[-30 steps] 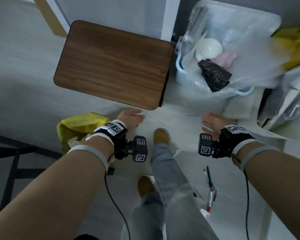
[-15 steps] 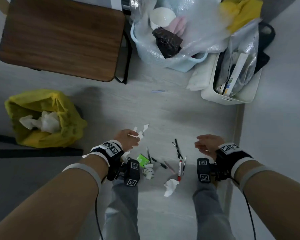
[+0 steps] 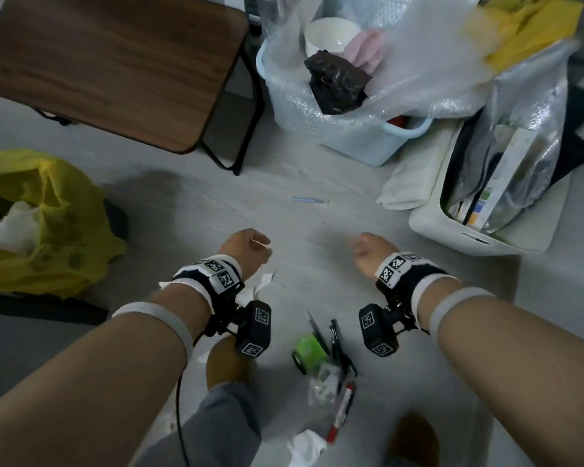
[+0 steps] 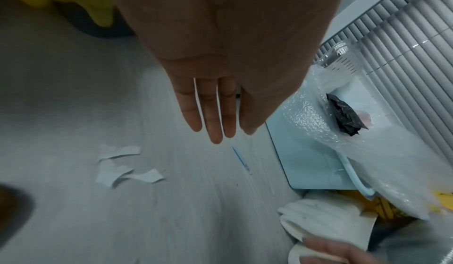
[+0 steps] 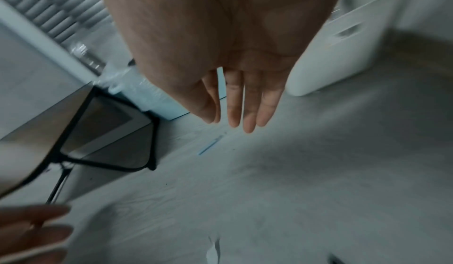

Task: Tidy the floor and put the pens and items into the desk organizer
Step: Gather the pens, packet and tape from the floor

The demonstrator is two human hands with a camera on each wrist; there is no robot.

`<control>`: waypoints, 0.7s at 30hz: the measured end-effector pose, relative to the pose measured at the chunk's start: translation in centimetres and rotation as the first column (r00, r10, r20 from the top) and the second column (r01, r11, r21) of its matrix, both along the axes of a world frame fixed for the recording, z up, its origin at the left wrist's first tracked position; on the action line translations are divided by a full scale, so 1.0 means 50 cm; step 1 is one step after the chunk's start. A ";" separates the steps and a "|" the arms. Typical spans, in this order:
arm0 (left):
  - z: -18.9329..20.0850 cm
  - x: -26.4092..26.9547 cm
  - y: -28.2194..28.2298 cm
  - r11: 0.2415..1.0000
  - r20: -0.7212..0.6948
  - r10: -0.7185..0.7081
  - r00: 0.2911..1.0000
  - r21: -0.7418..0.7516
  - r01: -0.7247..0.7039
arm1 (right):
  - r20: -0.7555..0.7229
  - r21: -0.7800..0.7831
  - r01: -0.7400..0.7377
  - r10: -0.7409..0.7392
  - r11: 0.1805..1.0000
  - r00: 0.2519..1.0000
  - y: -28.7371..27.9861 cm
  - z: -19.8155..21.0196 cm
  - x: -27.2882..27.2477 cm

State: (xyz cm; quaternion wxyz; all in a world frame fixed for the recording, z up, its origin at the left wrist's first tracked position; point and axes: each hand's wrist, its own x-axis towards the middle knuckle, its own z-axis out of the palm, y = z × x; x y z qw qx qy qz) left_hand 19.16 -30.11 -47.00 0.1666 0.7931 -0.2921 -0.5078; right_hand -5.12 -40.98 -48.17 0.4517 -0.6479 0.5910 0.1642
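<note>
Both hands are now hovering farther past the pens (image 3: pixel 334 345) than before | left hand (image 3: pixel 246 249), right hand (image 3: pixel 368 249): fingers straight, together, holding nothing | pens lying on floor (image 3: pixel 317 247) between forearms, beside green item (image 3: pixel 309 352)

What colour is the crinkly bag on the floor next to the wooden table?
Yellow. The bag shows best in the head view, with white paper inside.

Two hands hang over the floor: left hand (image 3: pixel 246 251), right hand (image 3: pixel 368 251). One table (image 3: pixel 115 62) stands far left. One yellow bag (image 3: pixel 64 230) lies left. One blue basket (image 3: pixel 368 143) and one white bin (image 3: pixel 452 230) sit far right. One blue stick (image 3: pixel 309 199) lies between. One green roll (image 3: pixel 309 352) and one red pen (image 3: pixel 343 412) lie near.
</note>
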 end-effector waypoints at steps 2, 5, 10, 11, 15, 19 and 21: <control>-0.085 0.018 -0.032 0.999 0.028 -0.025 0.999 -0.039 0.026 | -0.020 -0.073 -0.090 0.089 0.993 0.996 -0.042 -0.081 0.050; -0.192 0.036 -0.056 0.996 0.083 -0.076 0.994 -0.034 0.079 | -0.079 -0.146 -0.243 0.233 0.959 0.969 -0.097 -0.186 0.107; -0.361 0.076 -0.063 0.974 0.168 -0.228 0.959 0.020 0.228 | -0.161 -0.196 -0.428 0.402 0.882 0.902 -0.173 -0.352 0.202; -0.385 0.084 -0.062 0.970 0.181 -0.242 0.953 0.026 0.242 | -0.175 -0.208 -0.456 0.426 0.865 0.888 -0.180 -0.374 0.220; -0.448 0.113 -0.048 0.956 0.197 -0.295 0.935 0.051 0.290 | -0.265 -0.244 -0.539 0.479 0.806 0.837 -0.193 -0.442 0.291; -0.462 0.128 -0.025 0.940 0.173 -0.340 0.925 0.079 0.331 | -0.372 -0.222 -0.539 0.440 0.812 0.817 -0.161 -0.474 0.293; -0.463 0.131 -0.016 0.933 0.149 -0.359 0.921 0.085 0.350 | -0.448 -0.274 -0.547 0.398 0.791 0.800 -0.126 -0.483 0.273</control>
